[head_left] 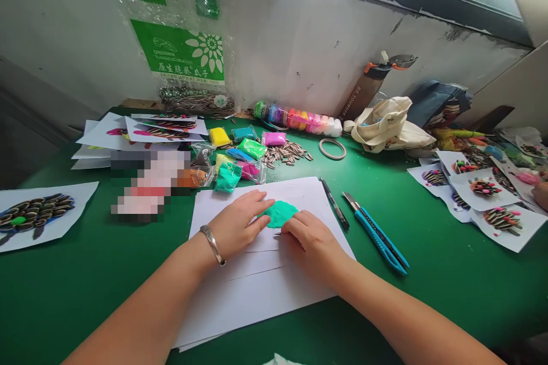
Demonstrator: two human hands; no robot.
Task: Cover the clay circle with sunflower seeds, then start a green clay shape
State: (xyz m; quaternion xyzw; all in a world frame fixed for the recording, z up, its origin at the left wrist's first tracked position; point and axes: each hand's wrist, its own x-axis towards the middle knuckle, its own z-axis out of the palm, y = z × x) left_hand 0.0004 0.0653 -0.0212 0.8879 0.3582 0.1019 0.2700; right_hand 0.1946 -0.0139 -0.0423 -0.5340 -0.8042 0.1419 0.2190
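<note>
A flat teal clay shape [280, 213] lies on a stack of white paper [257, 296] in front of me. My left hand [240, 219], with a silver bracelet at the wrist, rests on the paper at the clay's left edge, its fingers spread and nothing in them. At the clay's lower right is my right hand [308, 238], its fingers pressed together; a small dark tip shows by them, but what they hold is too hidden to name. Faint pencil lines run across the sheet below the clay.
Bagged coloured clay [228, 177] and sunflower seeds [286, 153] lie behind the paper. A black pen [334, 203] and a blue craft knife [381, 239] are at its right. Seed pictures [36, 214] lie left, others right. A person's hand [542, 194] shows at far right.
</note>
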